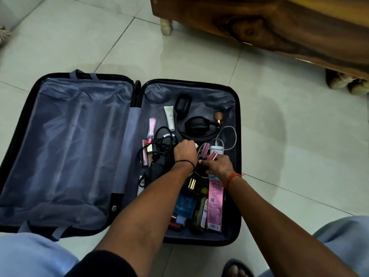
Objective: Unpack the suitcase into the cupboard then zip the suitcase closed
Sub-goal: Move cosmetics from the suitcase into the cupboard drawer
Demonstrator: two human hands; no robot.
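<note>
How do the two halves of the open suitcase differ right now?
The left half shows only its grey lining, with nothing loose on it; the right half holds loose things: black headphones, a white tube, cables, cosmetics. Both hands, left hand and right hand, work in the right half; none is in the left half. Both halves lie flat on the tiled floor, with grey lining.
</note>
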